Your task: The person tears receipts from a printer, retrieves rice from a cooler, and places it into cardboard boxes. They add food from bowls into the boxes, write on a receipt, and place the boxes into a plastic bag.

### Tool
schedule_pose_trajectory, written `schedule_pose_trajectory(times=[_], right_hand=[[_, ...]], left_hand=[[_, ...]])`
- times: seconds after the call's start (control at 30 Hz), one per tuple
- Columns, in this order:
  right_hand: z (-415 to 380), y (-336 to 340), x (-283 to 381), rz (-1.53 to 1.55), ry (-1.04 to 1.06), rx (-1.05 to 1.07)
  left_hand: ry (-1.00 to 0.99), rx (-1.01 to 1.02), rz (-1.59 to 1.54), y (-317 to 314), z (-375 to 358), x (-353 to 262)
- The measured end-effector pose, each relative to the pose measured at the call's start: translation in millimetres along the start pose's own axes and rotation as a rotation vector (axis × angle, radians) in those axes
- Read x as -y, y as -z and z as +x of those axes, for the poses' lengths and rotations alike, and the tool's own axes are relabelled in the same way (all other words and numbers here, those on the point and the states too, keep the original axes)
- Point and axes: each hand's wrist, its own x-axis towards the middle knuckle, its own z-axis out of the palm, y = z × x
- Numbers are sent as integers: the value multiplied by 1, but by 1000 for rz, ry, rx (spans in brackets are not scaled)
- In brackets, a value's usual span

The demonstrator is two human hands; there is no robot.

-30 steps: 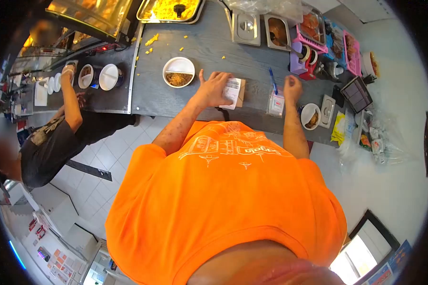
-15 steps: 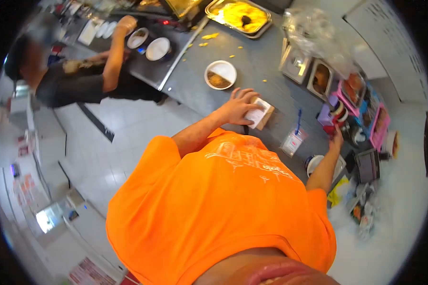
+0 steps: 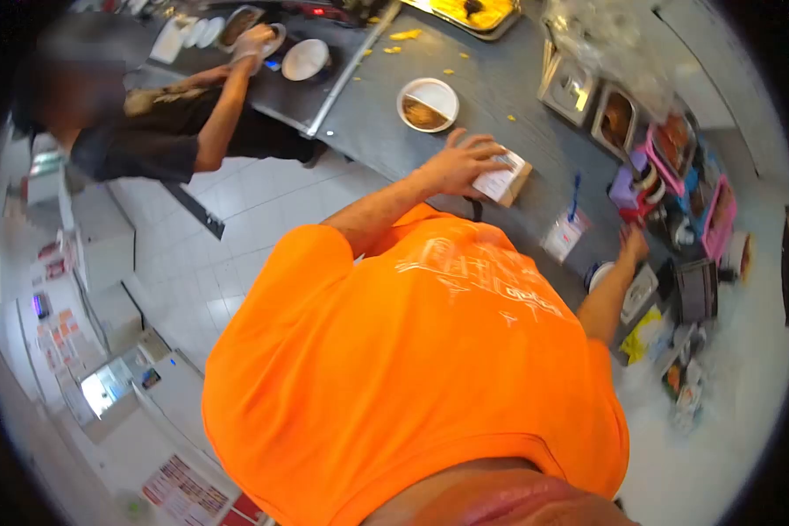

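Observation:
My left hand (image 3: 463, 165) rests with spread fingers on a small brown box topped with a white receipt (image 3: 503, 179) on the grey counter (image 3: 500, 105). Just beyond the box sits a white divided plate of brown food (image 3: 427, 104). My right hand (image 3: 633, 243) reaches to the right side of the counter, close to a purple tape holder (image 3: 631, 190) and a white bowl (image 3: 599, 276); I cannot tell if it grips anything. A blue pen (image 3: 575, 195) and a clear plastic badge pouch (image 3: 563, 235) lie between my hands.
A co-worker in a black shirt (image 3: 140, 140) leans over the counter at left, gloved hand at white bowls (image 3: 305, 59). Metal food pans (image 3: 573, 88), pink baskets (image 3: 675, 158) and a tray of yellow food (image 3: 473, 10) line the back. Yellow crumbs litter the counter.
My view has swung to the left and tilted. My right hand moved from the badge pouch farther right toward the tape holder. My left hand stayed on the box.

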Motion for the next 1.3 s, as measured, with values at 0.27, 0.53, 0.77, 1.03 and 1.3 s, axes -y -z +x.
schedule_pose_trajectory(times=[0.27,0.53,0.77,1.03,1.3], right_hand=[[78,29,-17,612,-394,326],[55,36,-9,752,-684,570],[36,24,3,872,-749,517],[-118,-14,30,534,68,481],[-318,-159,-58,-208,247,888]], left_hand=[[-7,-22,65,-1,1,6],[-26,-46,97,-5,1,1],[-37,-67,99,-5,1,4],[-42,-58,121,-7,0,6],[-15,-20,146,-4,0,1]])
